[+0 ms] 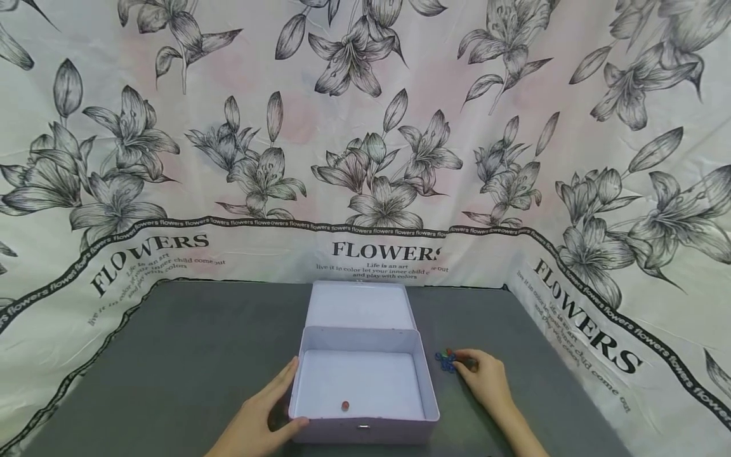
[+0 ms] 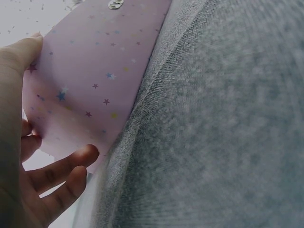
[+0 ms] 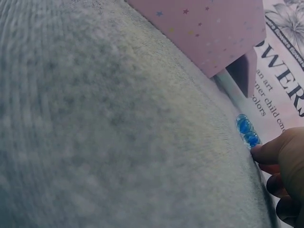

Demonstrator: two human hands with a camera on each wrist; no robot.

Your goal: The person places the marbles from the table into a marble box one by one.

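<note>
A pale pink box (image 1: 363, 433) printed with small stars stands with its lid (image 1: 361, 304) raised at the back. One reddish marble (image 1: 345, 405) lies on its white floor, near the front. My left hand (image 1: 264, 406) grips the box's front left corner, the thumb at the front rim and the fingers along the left side. To the right of the box, several glass marbles (image 1: 444, 362), mostly blue, sit in a small cluster. The thumb and forefinger of my right hand (image 1: 485, 377) pinch at its right edge; a blue marble (image 3: 251, 138) shows right at the thumb tip.
The box stands on a grey cloth-covered table (image 1: 188, 368). A white curtain (image 1: 377, 158) with flower prints and lettering hangs behind the table and along both sides. A metal clasp (image 1: 363, 427) sits on the box's front wall.
</note>
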